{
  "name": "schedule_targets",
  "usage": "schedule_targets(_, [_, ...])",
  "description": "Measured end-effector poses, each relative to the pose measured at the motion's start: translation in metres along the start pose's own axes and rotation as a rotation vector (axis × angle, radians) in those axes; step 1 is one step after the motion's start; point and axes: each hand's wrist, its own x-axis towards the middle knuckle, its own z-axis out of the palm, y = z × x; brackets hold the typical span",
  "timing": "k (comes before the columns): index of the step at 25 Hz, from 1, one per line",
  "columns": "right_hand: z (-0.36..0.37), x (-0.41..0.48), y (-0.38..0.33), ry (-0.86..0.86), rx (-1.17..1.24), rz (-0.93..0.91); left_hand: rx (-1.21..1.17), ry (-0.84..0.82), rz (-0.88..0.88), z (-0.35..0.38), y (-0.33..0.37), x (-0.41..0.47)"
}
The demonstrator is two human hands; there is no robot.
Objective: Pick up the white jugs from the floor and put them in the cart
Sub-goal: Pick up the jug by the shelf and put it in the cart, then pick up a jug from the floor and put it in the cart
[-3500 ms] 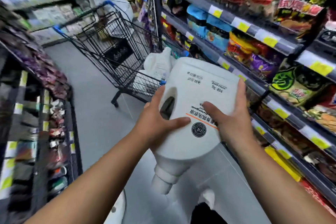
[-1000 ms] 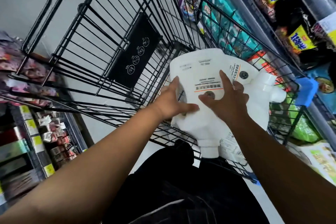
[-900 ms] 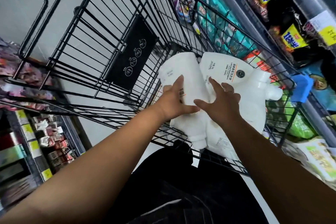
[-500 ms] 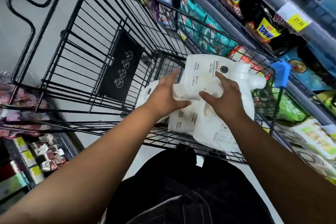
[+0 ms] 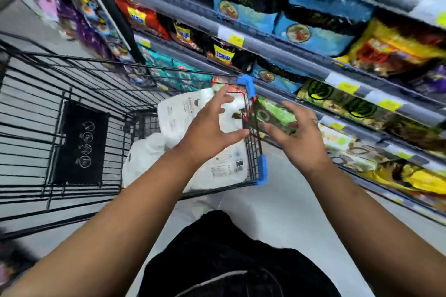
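The shelves (image 5: 272, 43) of snack packs fill my right side, and the cart (image 5: 29, 113) sits to my left with its right wall close to them. Grey floor (image 5: 277, 200) shows in the gap between them, with no jug on it that I can see from here.

The jugs (image 5: 176, 116) are in the cart, piled in its near right corner. I count at least 2, lying on their sides, the top one leaning toward the right wall. The blur keeps me from counting better.

My left hand (image 5: 210, 128) is above the pile with fingers spread, holding nothing. I cannot tell if it touches the top jug. My right hand (image 5: 299, 137) is also spread and holds nothing, outside the cart's right wall, in front of the packs.

I judge this load is placed, so the step is to leave it settled and go for the next jug. To do that well:

1. Check that the top jug rests on the others and will not slide when the cart rolls.
2. Lift my left hand straight up, clear of the wire and the blue corner guard (image 5: 261, 169).
3. Keep my right hand off the packs as I turn.
4. Take any remaining jug with both hands and lay it on the left of the pile, low, not stacked higher.
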Motion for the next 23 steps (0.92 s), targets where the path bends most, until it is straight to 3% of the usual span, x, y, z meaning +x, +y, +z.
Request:
schedule_targets(7, [-0.188, -0.114, 0.116, 0.352, 0.033, 0.138, 0.115, -0.28, 0.256, 0.166, 0.146, -0.023])
schedule_targets(12, [-0.294, -0.235, 0.202, 0.694, 0.113, 0.346, 0.271, -0.585, 0.511, 0.294, 0.255, -0.059])
schedule_targets(17, [-0.343, -0.36, 0.249, 0.988, 0.119, 0.566, 0.399, -0.896, 0.775, 0.423, 0.332, -0.111])
schedule_targets(23, [-0.347, -0.49, 0.286, 1.265, 0.156, 0.881, 0.449, -1.3, 1.091, 0.56, 0.39, -0.214])
